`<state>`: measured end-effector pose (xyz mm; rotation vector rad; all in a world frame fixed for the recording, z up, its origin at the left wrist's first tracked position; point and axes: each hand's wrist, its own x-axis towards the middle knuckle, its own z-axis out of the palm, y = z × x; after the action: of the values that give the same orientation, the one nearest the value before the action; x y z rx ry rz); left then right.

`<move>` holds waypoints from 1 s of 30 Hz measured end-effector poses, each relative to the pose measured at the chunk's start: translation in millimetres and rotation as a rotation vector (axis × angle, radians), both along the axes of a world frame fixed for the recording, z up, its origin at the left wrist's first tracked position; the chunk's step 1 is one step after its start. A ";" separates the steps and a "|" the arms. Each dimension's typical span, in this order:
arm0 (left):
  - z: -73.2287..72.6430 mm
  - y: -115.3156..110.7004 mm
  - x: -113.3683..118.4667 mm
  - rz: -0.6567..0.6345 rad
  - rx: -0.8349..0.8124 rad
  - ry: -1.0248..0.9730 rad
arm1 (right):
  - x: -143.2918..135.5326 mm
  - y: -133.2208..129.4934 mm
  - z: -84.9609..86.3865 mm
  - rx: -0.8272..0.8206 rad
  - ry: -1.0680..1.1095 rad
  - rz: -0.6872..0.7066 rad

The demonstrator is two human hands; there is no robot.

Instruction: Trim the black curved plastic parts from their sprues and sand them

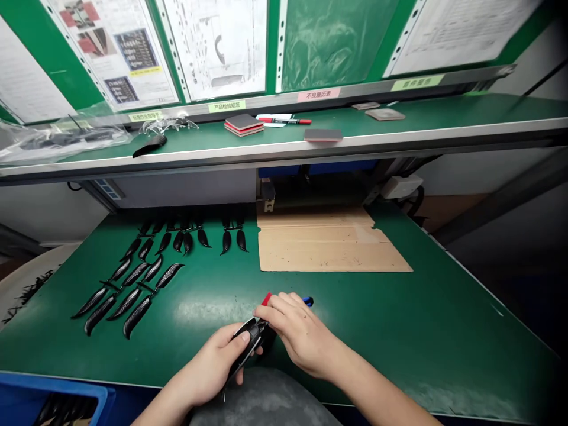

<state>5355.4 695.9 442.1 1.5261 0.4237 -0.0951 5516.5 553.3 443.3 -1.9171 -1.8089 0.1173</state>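
While the left hand (217,361) wraps around a shiny black part (246,343) near the front edge of the green table (399,331), the right hand (297,331) pinches a small tool (266,299) with a red end and a blue end and presses it on the top of that part. To do this well, I think the left hand should hold the part very still and low by the table, and the right hand should move the tool slowly so it does not slip and scratch the shiny side. I count one part in the hands and one tool. Off to the left lie more black pieces like feathers: about eight long ones (128,293) in front and about ten short ones (186,239) behind, but they sit close together and dark, so the count may be off. One flat sheet of cardboard (328,242) lies in the middle of the table. On the shelf (444,127) above I see one red pen (284,120), one stack of small pads (244,124) and one single pad (323,135). One blue bin (53,390) with more black pieces sits at the lower left corner.
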 end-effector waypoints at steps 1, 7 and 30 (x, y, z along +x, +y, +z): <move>2.1 -0.4 -1.8 -0.018 -0.002 0.002 | -0.6 1.0 0.8 -0.011 -0.049 -0.003; 10.7 -4.4 -7.8 -0.060 0.025 0.016 | -0.2 4.0 -1.0 -0.064 -0.191 -0.034; 20.4 -23.3 -6.1 -0.091 0.637 0.059 | 5.8 -1.7 -24.7 -0.114 0.101 0.132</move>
<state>5349.3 672.6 462.5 2.1743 0.4553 -0.0798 5522.3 551.6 418.6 -1.8310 -1.8953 0.3626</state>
